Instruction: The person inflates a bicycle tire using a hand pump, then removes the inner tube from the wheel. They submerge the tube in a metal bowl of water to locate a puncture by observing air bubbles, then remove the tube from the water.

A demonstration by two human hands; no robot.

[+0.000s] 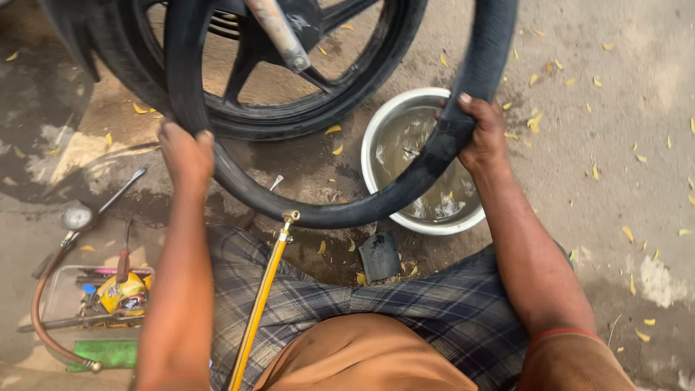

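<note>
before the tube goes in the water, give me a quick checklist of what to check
1. Left hand gripping the tube: ok.
2. Right hand gripping the tube: ok.
3. Bowl holds water: ok.
4. Yellow hose joined at the valve: ok.
5. Tube over the bowl: ok on the right-hand side only.
6. Leak or puncture spot: cannot tell.

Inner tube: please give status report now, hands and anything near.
Left hand and right hand both grip inner tube. Yellow hose on valve. Water basin beneath.
</note>
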